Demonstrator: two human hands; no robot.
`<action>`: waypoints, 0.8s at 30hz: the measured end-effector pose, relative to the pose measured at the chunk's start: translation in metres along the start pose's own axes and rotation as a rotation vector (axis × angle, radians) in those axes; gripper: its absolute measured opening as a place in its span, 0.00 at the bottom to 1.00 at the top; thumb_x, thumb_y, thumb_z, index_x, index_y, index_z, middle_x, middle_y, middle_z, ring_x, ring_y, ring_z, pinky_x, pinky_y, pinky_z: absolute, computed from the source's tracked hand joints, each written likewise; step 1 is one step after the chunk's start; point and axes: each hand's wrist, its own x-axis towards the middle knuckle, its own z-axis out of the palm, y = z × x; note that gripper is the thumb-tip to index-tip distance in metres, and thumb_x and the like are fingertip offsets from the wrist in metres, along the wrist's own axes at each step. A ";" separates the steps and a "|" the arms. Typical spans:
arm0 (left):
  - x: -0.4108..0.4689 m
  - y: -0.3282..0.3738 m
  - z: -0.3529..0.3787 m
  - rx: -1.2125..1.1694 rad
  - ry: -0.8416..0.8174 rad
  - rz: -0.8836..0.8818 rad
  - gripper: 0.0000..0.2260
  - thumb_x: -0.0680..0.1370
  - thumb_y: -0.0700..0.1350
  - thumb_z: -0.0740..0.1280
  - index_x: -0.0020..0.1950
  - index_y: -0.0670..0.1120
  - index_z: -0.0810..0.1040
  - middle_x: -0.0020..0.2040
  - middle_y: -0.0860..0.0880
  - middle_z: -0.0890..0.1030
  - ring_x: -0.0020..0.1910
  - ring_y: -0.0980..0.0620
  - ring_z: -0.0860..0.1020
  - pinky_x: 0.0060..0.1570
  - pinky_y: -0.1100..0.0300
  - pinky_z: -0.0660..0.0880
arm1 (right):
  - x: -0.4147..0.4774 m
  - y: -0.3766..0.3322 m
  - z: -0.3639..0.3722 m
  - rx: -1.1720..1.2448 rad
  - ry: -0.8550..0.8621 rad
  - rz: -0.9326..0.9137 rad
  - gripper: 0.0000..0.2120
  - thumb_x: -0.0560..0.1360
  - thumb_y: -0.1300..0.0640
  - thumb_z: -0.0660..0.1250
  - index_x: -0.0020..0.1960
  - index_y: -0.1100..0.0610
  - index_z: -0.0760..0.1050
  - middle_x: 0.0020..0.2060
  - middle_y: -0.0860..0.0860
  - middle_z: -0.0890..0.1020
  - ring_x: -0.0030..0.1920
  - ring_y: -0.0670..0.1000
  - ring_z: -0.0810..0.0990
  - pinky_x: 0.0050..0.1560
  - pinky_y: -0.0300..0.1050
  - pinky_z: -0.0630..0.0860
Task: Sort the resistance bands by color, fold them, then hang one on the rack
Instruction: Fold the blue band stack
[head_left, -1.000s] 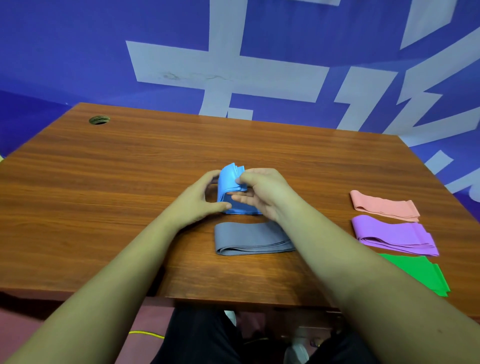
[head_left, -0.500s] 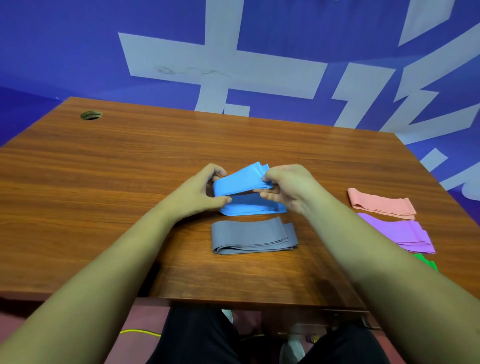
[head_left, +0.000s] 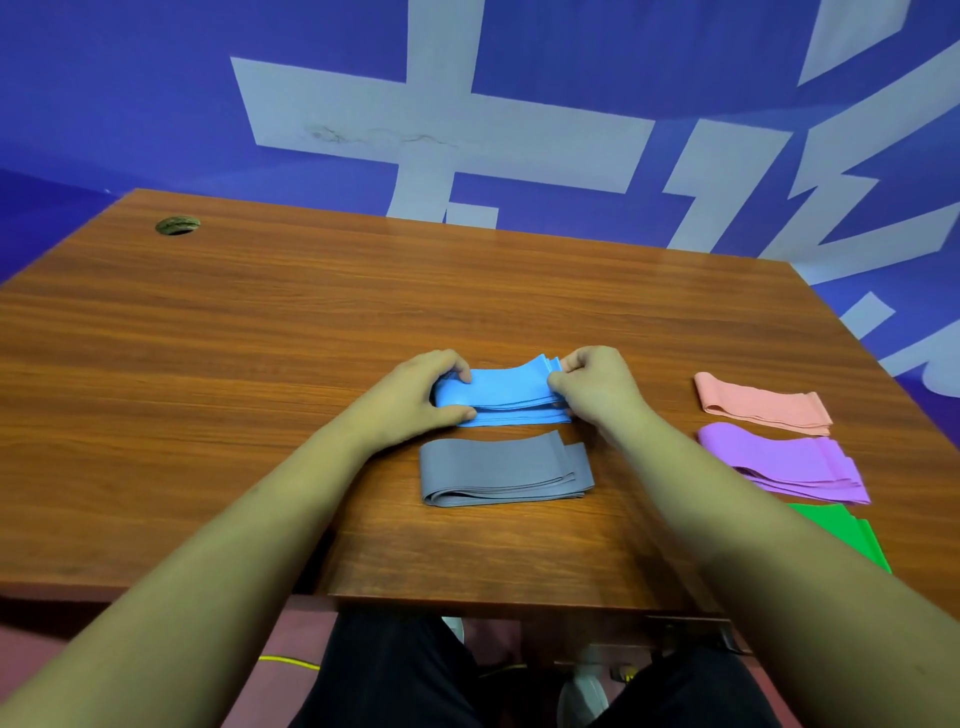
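A folded blue band lies flat at the middle of the wooden table. My left hand pinches its left end and my right hand pinches its right end. Just in front of it lies a folded grey band, untouched. At the right sit a folded pink band, a purple band and a green band, partly hidden by my right forearm. No rack is in view.
A round cable hole sits at the table's far left corner. A blue wall with white lettering rises behind the table. My legs and a yellow cable show below the front edge.
The blue band, bunched upright between my hands a second ago, has been drawn out to the right by my right hand and laid flat over its lower layers.
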 end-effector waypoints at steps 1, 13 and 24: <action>0.001 -0.002 0.002 0.022 0.000 0.016 0.15 0.72 0.51 0.75 0.54 0.54 0.74 0.52 0.56 0.76 0.50 0.58 0.72 0.49 0.62 0.68 | 0.000 0.002 0.000 -0.035 0.014 -0.018 0.04 0.68 0.62 0.67 0.42 0.60 0.79 0.34 0.51 0.79 0.35 0.52 0.76 0.36 0.44 0.73; -0.009 0.001 -0.002 0.029 0.004 0.038 0.11 0.75 0.56 0.68 0.57 0.57 0.78 0.59 0.60 0.77 0.60 0.58 0.71 0.59 0.63 0.68 | -0.010 0.020 0.004 -0.151 0.068 -0.089 0.07 0.71 0.60 0.67 0.49 0.58 0.76 0.47 0.54 0.81 0.48 0.54 0.77 0.42 0.42 0.67; -0.082 0.040 -0.025 -0.040 0.160 -0.203 0.03 0.77 0.43 0.69 0.50 0.50 0.80 0.46 0.50 0.83 0.43 0.55 0.78 0.43 0.66 0.71 | -0.087 0.000 -0.020 -0.222 -0.033 -0.366 0.09 0.72 0.58 0.67 0.51 0.56 0.78 0.49 0.54 0.81 0.51 0.54 0.78 0.48 0.43 0.71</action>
